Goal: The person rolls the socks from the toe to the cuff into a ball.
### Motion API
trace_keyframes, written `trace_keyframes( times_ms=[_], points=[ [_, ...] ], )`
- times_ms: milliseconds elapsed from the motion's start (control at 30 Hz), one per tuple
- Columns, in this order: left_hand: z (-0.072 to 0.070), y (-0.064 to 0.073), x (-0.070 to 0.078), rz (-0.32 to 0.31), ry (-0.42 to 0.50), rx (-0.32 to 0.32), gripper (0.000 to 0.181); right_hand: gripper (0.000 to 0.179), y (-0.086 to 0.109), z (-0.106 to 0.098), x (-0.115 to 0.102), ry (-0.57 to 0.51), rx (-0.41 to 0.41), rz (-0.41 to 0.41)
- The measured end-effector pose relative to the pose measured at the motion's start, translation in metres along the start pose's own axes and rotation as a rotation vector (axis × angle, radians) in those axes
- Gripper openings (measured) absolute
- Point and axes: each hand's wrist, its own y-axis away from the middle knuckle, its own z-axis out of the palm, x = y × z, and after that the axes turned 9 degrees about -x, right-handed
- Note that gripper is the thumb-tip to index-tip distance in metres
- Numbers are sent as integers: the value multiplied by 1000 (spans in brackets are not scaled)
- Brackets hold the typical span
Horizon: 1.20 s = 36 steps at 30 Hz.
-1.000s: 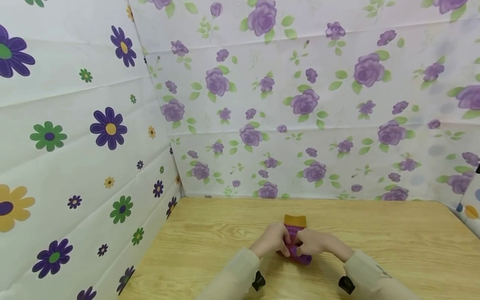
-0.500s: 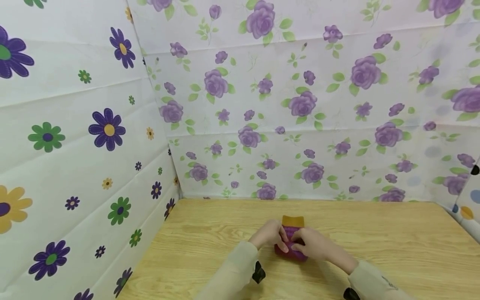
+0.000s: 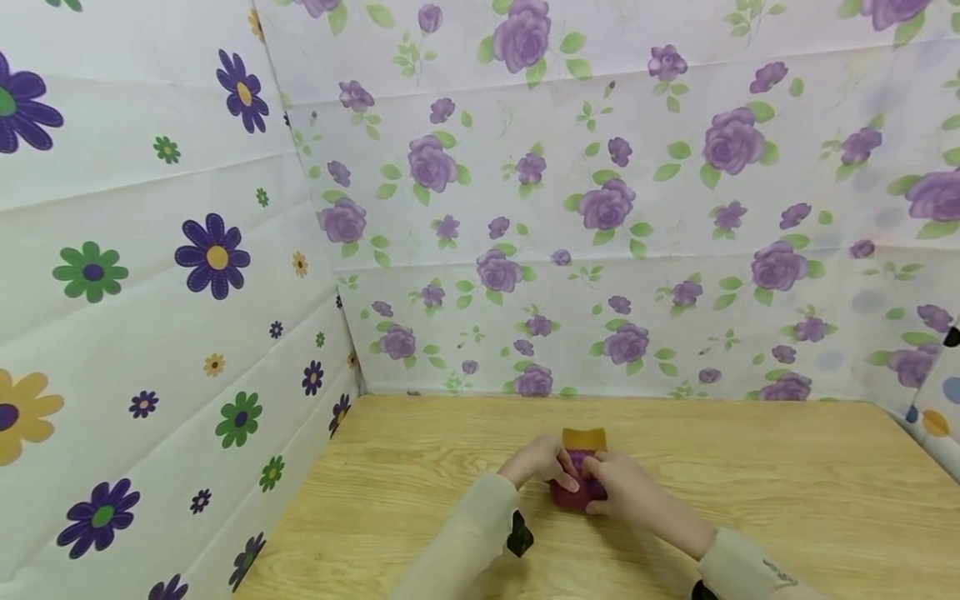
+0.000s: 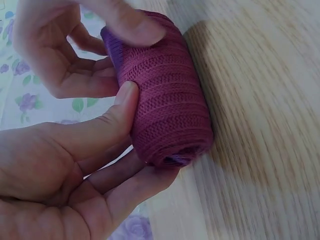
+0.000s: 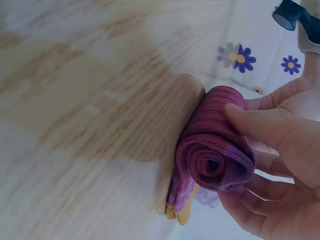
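Note:
A ribbed knitted sock [image 3: 573,497] in maroon and purple lies on the table, its near part wound into a thick roll. Its orange cuff [image 3: 584,439] stays flat at the far end. My left hand [image 3: 542,464] grips one end of the roll; in the left wrist view the left thumb [image 4: 120,107] presses its side with fingers bent under the end. Round the other end curls my right hand [image 3: 621,487]. The right wrist view shows the sock's spiral end [image 5: 212,162], with the right thumb [image 5: 250,120] on top and fingers behind.
The wooden table [image 3: 420,467] spreads around the sock. A rose-patterned cloth [image 3: 480,208] hangs behind the table, and a daisy-patterned cloth [image 3: 172,333] stands along its left side. A dark wrist device [image 3: 519,535] sits below the left cuff.
The roll has moved up toward the orange cuff, leaving less of the sock flat. The purple end that stuck out at the lower right is now wound in. Both hands stay on it.

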Motion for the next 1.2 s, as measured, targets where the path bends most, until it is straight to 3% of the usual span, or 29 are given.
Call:
trace_keyframes(
  times_ms=[167,367,633,833,1000,1200],
  points=[
    [-2,0,-2,30,3,-24,14,50,-2,3,-2,128,-56,21],
    [-2,0,-5,45,51,-39,12,55,-3,12,-4,243,-14,-26],
    [-2,0,-11,28,105,-58,17,39,-5,7,4,106,3,-18],
    [-1,0,-11,4,176,-34,15,29,-8,7,12,-46,-66,3],
    [9,1,-12,-28,215,61,27,19,-9,4,17,-174,-156,-8],
    [24,-1,-13,36,75,223,34,9,-7,-1,16,-302,-270,-54]
  ],
)
